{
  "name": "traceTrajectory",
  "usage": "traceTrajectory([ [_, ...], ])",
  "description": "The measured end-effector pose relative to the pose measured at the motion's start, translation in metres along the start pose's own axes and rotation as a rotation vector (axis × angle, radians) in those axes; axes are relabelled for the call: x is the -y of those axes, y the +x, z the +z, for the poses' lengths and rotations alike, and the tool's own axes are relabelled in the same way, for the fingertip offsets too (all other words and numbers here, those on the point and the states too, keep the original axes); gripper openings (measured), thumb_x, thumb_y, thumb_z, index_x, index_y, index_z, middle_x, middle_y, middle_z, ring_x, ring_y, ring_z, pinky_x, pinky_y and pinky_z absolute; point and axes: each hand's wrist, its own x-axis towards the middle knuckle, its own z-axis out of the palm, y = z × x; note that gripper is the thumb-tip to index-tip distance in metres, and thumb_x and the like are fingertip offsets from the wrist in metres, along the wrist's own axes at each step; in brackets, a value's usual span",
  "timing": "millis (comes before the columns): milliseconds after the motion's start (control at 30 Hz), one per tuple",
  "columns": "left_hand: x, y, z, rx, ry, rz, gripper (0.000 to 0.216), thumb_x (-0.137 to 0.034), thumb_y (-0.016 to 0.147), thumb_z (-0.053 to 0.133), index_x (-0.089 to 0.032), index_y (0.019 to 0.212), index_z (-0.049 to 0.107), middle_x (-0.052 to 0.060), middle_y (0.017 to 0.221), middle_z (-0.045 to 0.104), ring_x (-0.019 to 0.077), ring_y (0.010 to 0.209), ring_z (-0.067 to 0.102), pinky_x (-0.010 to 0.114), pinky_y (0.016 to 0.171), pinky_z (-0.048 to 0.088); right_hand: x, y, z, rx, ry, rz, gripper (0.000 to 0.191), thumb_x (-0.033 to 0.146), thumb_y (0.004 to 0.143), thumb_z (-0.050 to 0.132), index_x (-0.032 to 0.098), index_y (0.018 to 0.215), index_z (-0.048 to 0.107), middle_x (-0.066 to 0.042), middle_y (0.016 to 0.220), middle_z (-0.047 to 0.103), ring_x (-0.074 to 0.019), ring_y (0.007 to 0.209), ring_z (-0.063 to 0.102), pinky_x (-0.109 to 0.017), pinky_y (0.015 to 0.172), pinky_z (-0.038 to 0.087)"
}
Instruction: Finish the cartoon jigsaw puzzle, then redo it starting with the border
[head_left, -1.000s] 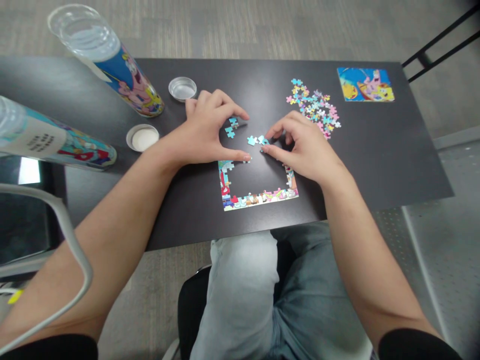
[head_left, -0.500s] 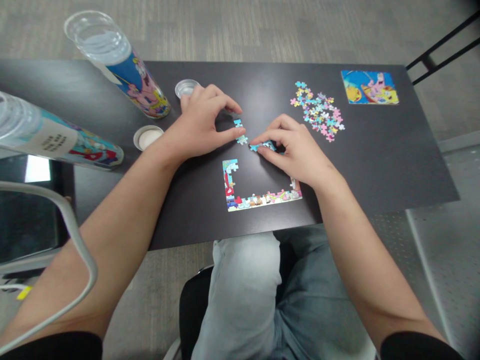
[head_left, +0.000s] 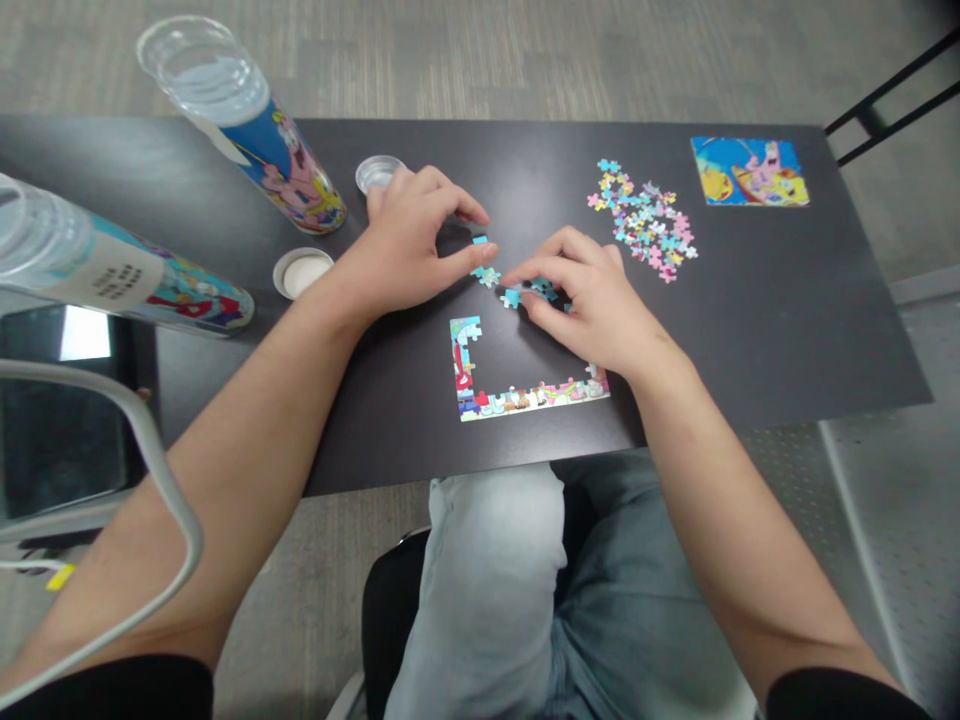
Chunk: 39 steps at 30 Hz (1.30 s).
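My left hand (head_left: 405, 250) rests on a black table (head_left: 787, 300), thumb and fingers pinched on a small strip of light-blue puzzle pieces (head_left: 484, 262). My right hand (head_left: 585, 300) lies just to its right, fingers curled and pinching another short run of blue pieces (head_left: 525, 292). The two runs almost touch between my fingertips. Below them lies a partly joined puzzle border (head_left: 517, 395), an L of left side and bottom edge; its right end is hidden under my right wrist.
A pile of loose puzzle pieces (head_left: 645, 220) lies at the back right, with a small picture card (head_left: 750, 172) beyond it. Two cartoon-printed clear tubes (head_left: 255, 130) (head_left: 112, 270) and two round lids (head_left: 301, 272) (head_left: 377, 172) stand at the left. A chair arm (head_left: 150, 470) is near left.
My left hand has pulled its thumb up from the border and pinched the blue strip. My right hand has slid its pieces leftward, so the two runs have come close together.
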Motion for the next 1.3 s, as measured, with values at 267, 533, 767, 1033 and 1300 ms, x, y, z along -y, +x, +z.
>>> traceTrajectory([
  [267, -0.003, 0.0, 0.0, -0.006, 0.018, 0.0, 0.048, -0.084, 0.098, 0.085, -0.044, 0.124, 0.09, 0.012, 0.134, 0.08, 0.0528, 0.145, 0.064, 0.08, 0.127, 0.044, 0.001, 0.0, 0.002, 0.006, 0.01, 0.013, 0.02, 0.051, 0.116, 0.095, 0.034, 0.124, 0.087, -0.011, 0.136, 0.077, -0.0448, 0.138, 0.075, -0.069, 0.125, 0.054],
  [533, -0.006, 0.0, -0.001, 0.016, 0.012, -0.006, 0.049, -0.084, 0.098, 0.082, -0.045, 0.124, 0.091, 0.012, 0.139, 0.08, 0.054, 0.148, 0.064, 0.08, 0.127, 0.043, 0.012, 0.002, 0.002, 0.103, 0.047, -0.001, 0.016, 0.04, 0.112, 0.096, 0.034, 0.124, 0.086, -0.009, 0.141, 0.082, -0.0412, 0.133, 0.075, -0.063, 0.124, 0.048],
  [767, -0.004, 0.0, 0.001, 0.005, -0.029, 0.005, 0.046, -0.082, 0.096, 0.086, -0.045, 0.124, 0.09, 0.012, 0.129, 0.08, 0.0543, 0.149, 0.061, 0.079, 0.123, 0.046, 0.022, 0.005, 0.007, 0.139, 0.068, -0.018, 0.015, 0.046, 0.116, 0.092, 0.035, 0.123, 0.084, -0.007, 0.129, 0.087, -0.038, 0.119, 0.074, -0.059, 0.123, 0.048],
  [1033, -0.006, 0.0, 0.0, 0.024, -0.005, -0.02, 0.047, -0.083, 0.096, 0.084, -0.046, 0.125, 0.09, 0.012, 0.133, 0.08, 0.0544, 0.148, 0.061, 0.08, 0.126, 0.043, 0.026, 0.005, 0.009, 0.141, 0.066, -0.018, 0.01, 0.036, 0.117, 0.089, 0.033, 0.125, 0.086, -0.007, 0.136, 0.083, -0.0347, 0.118, 0.073, -0.058, 0.123, 0.044],
  [1300, -0.008, -0.001, -0.002, 0.03, -0.028, -0.026, 0.048, -0.083, 0.093, 0.087, -0.048, 0.126, 0.09, 0.012, 0.13, 0.08, 0.0556, 0.151, 0.06, 0.079, 0.123, 0.044, 0.029, 0.004, 0.009, 0.139, 0.046, -0.025, 0.011, 0.04, 0.117, 0.089, 0.033, 0.125, 0.087, -0.007, 0.134, 0.08, -0.0351, 0.118, 0.072, -0.057, 0.12, 0.045],
])
